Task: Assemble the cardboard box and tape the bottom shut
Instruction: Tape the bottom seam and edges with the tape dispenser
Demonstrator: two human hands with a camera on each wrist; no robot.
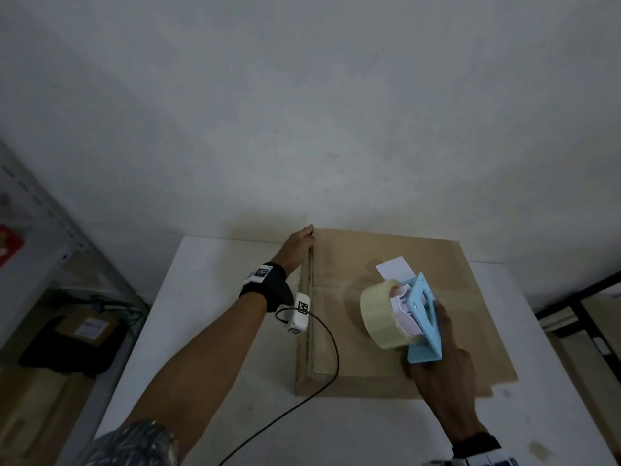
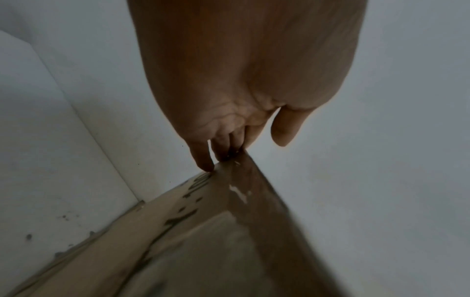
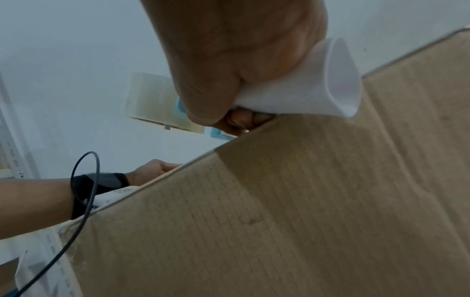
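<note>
A brown cardboard box [image 1: 353,264] stands on the white table [image 1: 218,331], one broad face up, with clear tape glinting along its left edge [image 2: 236,193]. My left hand [image 1: 299,240] reaches to the box's far left corner; its fingertips [image 2: 203,162] rest on the top edge there, thumb apart. My right hand [image 1: 443,358] grips the white handle [image 3: 318,90] of a blue tape dispenser [image 1: 421,317] holding a clear tape roll [image 1: 376,317], held just above the box's upper face [image 3: 305,201] near its right middle.
A white label [image 1: 395,267] lies on the box beyond the dispenser. A black cable [image 1: 326,331] hangs from my left wrist across the box's left edge. A metal shelf [image 1: 33,213] and a dark bag [image 1: 74,334] are at left. The wall stands close behind.
</note>
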